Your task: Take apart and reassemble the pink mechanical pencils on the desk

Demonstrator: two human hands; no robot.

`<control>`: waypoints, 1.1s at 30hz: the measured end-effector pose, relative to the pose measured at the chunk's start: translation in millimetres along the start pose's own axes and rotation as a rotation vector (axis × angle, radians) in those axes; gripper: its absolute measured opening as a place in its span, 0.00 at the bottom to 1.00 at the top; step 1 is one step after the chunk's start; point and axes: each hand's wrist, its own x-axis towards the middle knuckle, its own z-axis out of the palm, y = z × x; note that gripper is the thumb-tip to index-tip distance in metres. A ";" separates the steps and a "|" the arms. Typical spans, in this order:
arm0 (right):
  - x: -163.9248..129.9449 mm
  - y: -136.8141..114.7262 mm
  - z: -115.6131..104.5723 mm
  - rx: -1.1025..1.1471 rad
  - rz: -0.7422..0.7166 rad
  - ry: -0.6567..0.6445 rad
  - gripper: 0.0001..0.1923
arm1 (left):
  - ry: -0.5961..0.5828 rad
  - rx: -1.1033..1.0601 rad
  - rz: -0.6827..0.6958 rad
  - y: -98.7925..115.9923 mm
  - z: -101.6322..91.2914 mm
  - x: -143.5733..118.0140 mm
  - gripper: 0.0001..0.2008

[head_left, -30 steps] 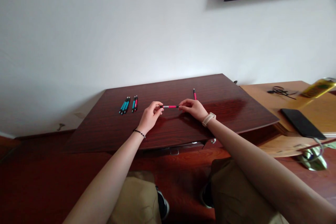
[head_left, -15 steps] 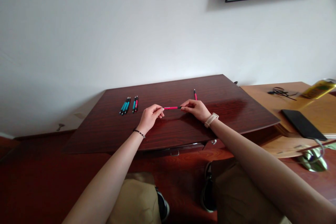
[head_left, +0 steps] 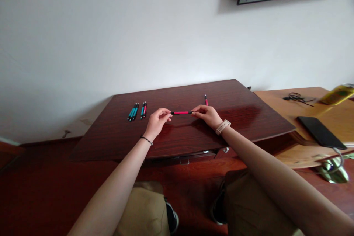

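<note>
Step, my read: two-handed hold on pink pen [head_left: 181, 113], between front and back edges of surface [head_left: 179, 138]; lifted or touching, can't tell. Left hand [head_left: 157, 121] grip pinched on one end, right hand [head_left: 208, 115] on other. Next move probably calls for coordinated grips.

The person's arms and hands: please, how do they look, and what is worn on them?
No sleeves or gloves show. Just behind the left hand is a thin dark bracelet, lighter in spots; behind the right hand, a pale, watch-like band with dark slots.
</note>
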 end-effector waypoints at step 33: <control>-1.5 -5.3 0.9 0.012 0.029 -0.025 0.20 | -0.058 0.101 -0.014 -3.7 2.5 -1.3 0.15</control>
